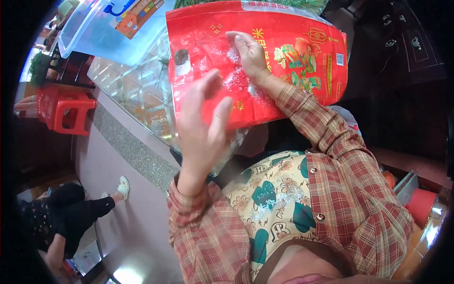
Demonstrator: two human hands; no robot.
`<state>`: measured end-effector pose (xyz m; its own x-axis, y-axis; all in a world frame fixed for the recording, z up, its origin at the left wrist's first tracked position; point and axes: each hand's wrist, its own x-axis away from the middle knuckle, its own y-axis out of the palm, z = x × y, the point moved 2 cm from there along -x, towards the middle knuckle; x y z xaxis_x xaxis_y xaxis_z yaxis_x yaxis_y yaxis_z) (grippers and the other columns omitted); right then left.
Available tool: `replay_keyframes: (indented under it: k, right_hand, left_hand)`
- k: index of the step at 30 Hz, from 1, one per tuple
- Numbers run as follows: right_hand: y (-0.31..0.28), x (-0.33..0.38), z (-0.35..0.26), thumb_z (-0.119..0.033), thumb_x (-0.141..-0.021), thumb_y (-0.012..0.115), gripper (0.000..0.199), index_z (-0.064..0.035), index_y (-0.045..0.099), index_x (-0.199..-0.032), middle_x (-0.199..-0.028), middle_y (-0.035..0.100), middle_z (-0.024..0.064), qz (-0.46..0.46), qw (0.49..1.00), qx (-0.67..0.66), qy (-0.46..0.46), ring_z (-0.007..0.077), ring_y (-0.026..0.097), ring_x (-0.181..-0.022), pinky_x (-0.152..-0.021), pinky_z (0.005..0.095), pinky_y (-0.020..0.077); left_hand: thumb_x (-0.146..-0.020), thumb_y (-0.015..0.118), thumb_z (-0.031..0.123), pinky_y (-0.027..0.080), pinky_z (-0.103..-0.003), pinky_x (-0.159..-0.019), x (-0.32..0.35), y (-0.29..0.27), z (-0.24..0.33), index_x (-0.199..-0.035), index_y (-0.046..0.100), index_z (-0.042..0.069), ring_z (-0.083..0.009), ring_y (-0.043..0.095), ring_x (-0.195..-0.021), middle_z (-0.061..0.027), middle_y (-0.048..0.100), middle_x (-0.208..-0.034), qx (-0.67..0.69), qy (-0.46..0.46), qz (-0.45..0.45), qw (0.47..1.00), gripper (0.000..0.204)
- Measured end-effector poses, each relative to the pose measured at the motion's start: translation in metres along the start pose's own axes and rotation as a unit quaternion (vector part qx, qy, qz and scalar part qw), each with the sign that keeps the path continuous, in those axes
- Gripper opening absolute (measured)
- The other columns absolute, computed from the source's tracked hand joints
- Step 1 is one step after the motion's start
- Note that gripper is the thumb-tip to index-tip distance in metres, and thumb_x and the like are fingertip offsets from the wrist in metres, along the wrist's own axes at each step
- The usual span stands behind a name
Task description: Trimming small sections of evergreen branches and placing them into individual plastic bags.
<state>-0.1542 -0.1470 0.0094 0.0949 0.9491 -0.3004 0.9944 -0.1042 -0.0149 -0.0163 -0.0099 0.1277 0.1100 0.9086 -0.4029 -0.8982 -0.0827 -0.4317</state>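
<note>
My right hand (249, 54) lies flat, fingers together, on the glossy red sack (265, 61) printed with gold motifs and dusted with white grains, resting on the glass counter (137, 90); my left hand (201, 120) hovers open, fingers spread, just beside it.

A big bag (283, 52) lies on the glass counter (137, 90), far from the person. The right hand (250, 54) rests flat on the bag. The left hand (203, 125) is nearer, at the bag's left part, maybe just above it. A stool (71, 111) stands far left. Another person (71, 213) sits near left on the floor.
</note>
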Motion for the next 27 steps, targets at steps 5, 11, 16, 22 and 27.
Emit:
replay_keyframes:
  k: [5, 11, 16, 22, 27]
  right_hand:
    - [0.015, -0.008, -0.008, -0.023, -0.091, 0.049, 0.027, -0.0035, 0.058, -0.107, -0.105, 0.061, 0.0086, -0.005, 0.989, 0.069, -0.131, 0.0177, 0.057, -0.094, -0.080, 0.0275, 0.0459]
    - [-0.025, -0.072, -0.011, -0.031, -0.082, 0.056, 0.036, -0.0071, 0.055, -0.109, -0.113, 0.054, 0.0141, 0.081, 0.812, 0.439, -0.376, 0.0259, 0.050, -0.107, -0.091, 0.0370, 0.0384]
    - [-0.060, -0.112, 0.029, -0.050, -0.075, 0.061, 0.050, -0.0093, 0.055, -0.103, -0.113, 0.053, 0.0187, -0.008, 0.822, 0.511, -0.250, 0.0322, 0.048, -0.108, -0.088, 0.0430, 0.0379]
    - [-0.094, -0.148, -0.020, -0.046, -0.080, 0.055, 0.041, -0.0047, 0.059, -0.078, -0.084, 0.061, 0.0198, -0.087, 0.835, 0.508, -0.192, 0.0354, 0.059, -0.082, -0.069, 0.0429, 0.0461]
    - [-0.117, -0.141, -0.143, -0.044, -0.083, 0.052, 0.041, -0.0062, 0.060, -0.070, -0.067, 0.060, 0.0177, -0.019, 0.731, 0.579, -0.360, 0.0341, 0.060, -0.066, -0.057, 0.0430, 0.0465]
  left_hand:
    - [-0.094, 0.043, 0.027, 0.047, -0.036, -0.088, 0.068, 0.047, -0.034, -0.117, 0.046, -0.007, -0.0257, 0.059, -0.097, -0.0166, 0.058, -0.105, 0.537, -0.384, -0.137, 0.739, 0.041]
    - [-0.093, 0.034, 0.047, 0.039, -0.039, -0.097, 0.096, 0.089, -0.050, -0.127, 0.033, -0.006, -0.0297, 0.048, -0.113, -0.0208, 0.047, -0.123, 0.552, -0.515, -0.143, 0.640, 0.063]
    - [-0.090, 0.029, 0.054, 0.031, -0.041, -0.104, 0.090, 0.104, -0.063, -0.131, 0.026, -0.005, -0.0318, 0.036, -0.124, -0.0219, 0.035, -0.133, 0.633, -0.486, -0.088, 0.596, 0.072]
    - [-0.091, 0.029, 0.054, 0.030, -0.044, -0.104, 0.084, 0.108, -0.056, -0.132, 0.029, 0.001, -0.0318, 0.038, -0.122, -0.0195, 0.038, -0.130, 0.655, -0.463, -0.032, 0.597, 0.067]
    - [-0.091, 0.029, 0.053, 0.028, -0.045, -0.105, 0.068, 0.111, -0.044, -0.130, 0.029, -0.003, -0.0327, 0.037, -0.122, -0.0207, 0.039, -0.129, 0.685, -0.351, -0.003, 0.638, 0.068]
